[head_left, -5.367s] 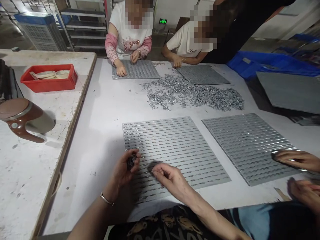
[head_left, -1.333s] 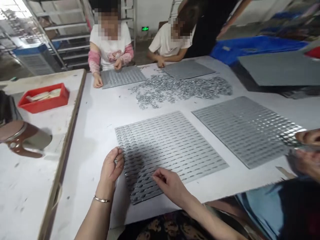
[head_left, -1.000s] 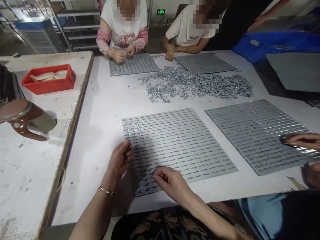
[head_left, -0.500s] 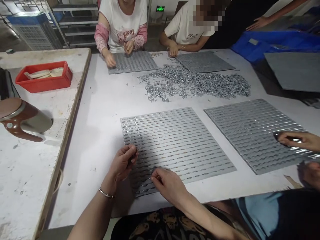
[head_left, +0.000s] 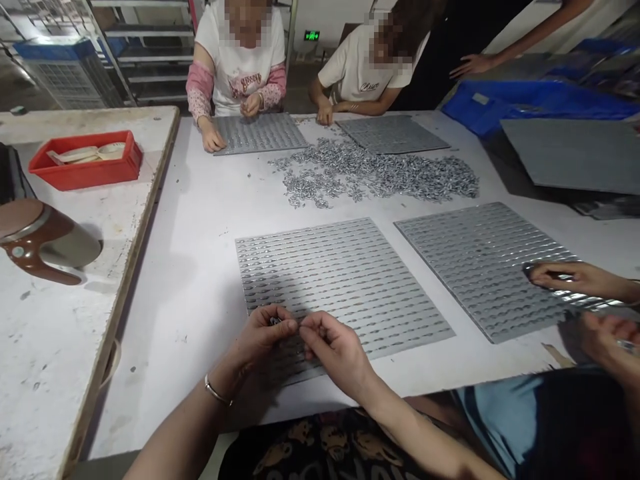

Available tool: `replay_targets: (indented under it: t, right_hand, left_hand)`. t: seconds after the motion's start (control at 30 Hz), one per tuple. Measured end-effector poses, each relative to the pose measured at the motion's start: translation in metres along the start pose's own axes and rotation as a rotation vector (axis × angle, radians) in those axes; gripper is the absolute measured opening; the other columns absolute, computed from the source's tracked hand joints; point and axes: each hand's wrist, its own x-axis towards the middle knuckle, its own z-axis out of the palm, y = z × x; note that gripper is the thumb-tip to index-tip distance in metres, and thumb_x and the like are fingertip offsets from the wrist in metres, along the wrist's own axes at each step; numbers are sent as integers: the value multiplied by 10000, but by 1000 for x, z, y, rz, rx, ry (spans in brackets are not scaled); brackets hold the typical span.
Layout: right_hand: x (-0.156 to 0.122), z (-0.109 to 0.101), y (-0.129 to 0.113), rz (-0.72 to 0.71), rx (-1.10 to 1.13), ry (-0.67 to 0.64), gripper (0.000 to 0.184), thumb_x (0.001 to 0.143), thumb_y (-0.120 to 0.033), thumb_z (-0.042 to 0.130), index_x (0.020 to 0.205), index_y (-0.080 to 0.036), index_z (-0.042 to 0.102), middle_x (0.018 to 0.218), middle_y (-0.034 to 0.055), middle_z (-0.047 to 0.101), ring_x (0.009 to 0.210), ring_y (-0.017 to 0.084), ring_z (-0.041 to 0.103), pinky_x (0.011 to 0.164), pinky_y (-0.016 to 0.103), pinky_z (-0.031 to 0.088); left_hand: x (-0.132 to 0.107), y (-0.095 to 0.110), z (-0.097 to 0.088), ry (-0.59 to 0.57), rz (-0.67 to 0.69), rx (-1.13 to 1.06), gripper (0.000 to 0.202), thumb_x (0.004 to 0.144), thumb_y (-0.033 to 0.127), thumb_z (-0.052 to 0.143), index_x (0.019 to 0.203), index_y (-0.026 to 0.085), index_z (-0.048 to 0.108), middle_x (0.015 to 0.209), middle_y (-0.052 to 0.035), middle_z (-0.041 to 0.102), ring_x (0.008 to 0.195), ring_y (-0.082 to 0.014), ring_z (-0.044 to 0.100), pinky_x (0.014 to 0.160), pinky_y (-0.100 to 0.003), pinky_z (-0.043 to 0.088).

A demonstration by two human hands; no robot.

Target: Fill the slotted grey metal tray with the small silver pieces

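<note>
My left hand (head_left: 267,331) is closed around a few small shiny metal pieces (head_left: 275,321), which show between the thumb and curled fingers. Its fingertips meet those of my right hand (head_left: 330,343), which is pinched; whatever lies in that pinch is too small to make out. Both hands are over the near left part of a flat grey board (head_left: 350,287) with rows of slim, pointed slots. Along its left side the rows look darker and shinier. Beyond the board lies a wide heap of loose small metal pieces (head_left: 400,173).
A second grey board (head_left: 480,267) lies to the right, with a neighbour's hand (head_left: 565,275) on it. Across the table, two people work at further boards (head_left: 263,133). On the left bench stand a red tray (head_left: 85,175) and a brown-handled mug (head_left: 55,240).
My right hand has lifted from the board's near edge up to my left fingertips. My left hand has turned toward it. The whole view has shifted slightly.
</note>
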Motion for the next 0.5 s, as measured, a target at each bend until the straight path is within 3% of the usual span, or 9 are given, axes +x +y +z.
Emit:
replay_targets:
  t: [0.1,0.2,0.33,0.5]
  right_hand:
    - [-10,-9,9,18,-130,-83,279,979,-451,518,843,-213,570,656,-20,561,605,133,546,555,242,446]
    - [-22,-15,17,-75,-356,-212,209,1004,-316,501,831,-216,562,770,-1,606,718,147,563,630,258,428]
    - [-25,-11,25,-173,-573,-305,148,981,-170,482,862,-220,555,819,4,629,751,160,581,659,273,400]
    - [-16,-3,32,-180,-744,-289,126,914,-127,529,832,-215,566,787,13,668,699,169,615,607,270,374]
  left_hand:
    - [1,5,0,93,17,-89,440,672,527,867,733,147,653,568,24,560,440,-53,386,416,-195,212]
    - [2,12,-4,187,19,-212,449,734,570,792,802,142,675,652,8,594,434,-51,409,370,-182,180]
    - [4,15,-10,185,8,-253,423,756,536,775,821,129,683,662,8,588,436,-50,416,344,-170,169]
    - [4,13,-12,170,-5,-234,448,734,557,792,806,129,680,647,9,585,433,-51,421,346,-167,163]
